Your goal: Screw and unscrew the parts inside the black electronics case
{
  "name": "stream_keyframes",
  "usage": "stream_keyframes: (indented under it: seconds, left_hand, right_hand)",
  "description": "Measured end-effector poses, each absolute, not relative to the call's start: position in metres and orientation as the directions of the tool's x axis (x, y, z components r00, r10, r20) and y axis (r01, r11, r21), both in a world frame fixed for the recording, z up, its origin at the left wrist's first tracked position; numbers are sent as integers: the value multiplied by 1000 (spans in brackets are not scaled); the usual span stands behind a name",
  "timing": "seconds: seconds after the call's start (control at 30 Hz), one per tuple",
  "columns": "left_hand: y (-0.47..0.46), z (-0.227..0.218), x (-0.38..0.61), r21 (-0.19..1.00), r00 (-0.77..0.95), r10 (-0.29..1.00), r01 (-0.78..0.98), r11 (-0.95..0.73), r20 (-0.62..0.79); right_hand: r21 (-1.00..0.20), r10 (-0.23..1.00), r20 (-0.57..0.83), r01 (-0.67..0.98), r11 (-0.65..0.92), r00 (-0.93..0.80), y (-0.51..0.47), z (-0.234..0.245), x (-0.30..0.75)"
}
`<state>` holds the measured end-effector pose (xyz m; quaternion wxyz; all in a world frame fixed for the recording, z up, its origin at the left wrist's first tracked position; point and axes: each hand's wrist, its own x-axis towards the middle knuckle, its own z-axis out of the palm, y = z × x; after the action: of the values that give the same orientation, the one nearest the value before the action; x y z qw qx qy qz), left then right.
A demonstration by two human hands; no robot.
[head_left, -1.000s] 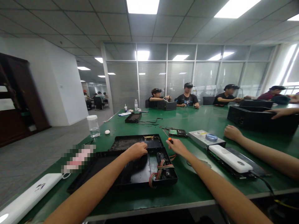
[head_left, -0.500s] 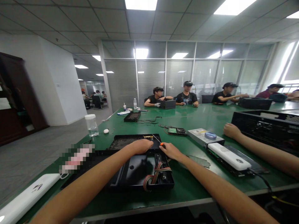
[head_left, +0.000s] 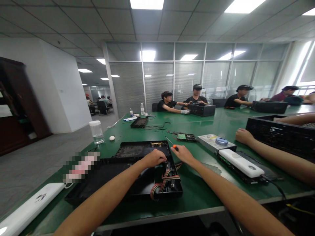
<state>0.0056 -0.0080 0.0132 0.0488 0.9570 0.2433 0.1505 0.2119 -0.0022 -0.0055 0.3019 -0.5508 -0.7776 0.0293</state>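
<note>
My right hand [head_left: 184,154] is closed round a screwdriver [head_left: 175,147] with an orange and black handle. Its thin shaft points up and away to the left, clear of any screw. My left hand [head_left: 155,158] is closed, fingertips together and turned down at the inner right side of a black open metal case [head_left: 140,186]. Whatever the fingertips pinch there, if anything, is hidden. A striped ribbon cable [head_left: 164,183] loops over the near right corner of this case. Behind the left hand lies a second black panel [head_left: 134,149] with a small brass-coloured strip [head_left: 156,143] at its far edge.
A hard drive [head_left: 186,137], a silver optical drive [head_left: 211,141] and a white power bank [head_left: 241,163] lie to the right. Another person's arm [head_left: 273,154] rests beside a computer case [head_left: 283,136]. A water jar [head_left: 96,132] stands at left; several people sit across the table.
My left hand has moved right and down, from the back panel to the case's right side. My right hand has shifted slightly right with the screwdriver. Across the table, a computer case has moved right.
</note>
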Motion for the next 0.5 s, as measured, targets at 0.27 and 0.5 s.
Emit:
stream_keyframes:
  seconds: [0.27, 0.5]
  left_hand:
    - [-7, 9, 3, 196, 844, 474, 436, -879, 249]
    - [-6, 6, 3, 298, 790, 560, 488, -820, 248]
  right_hand:
    - [-762, 974, 214, 611, 214, -73, 3, 3, 226]
    - [-902, 917, 392, 165, 398, -70, 7, 26, 256]
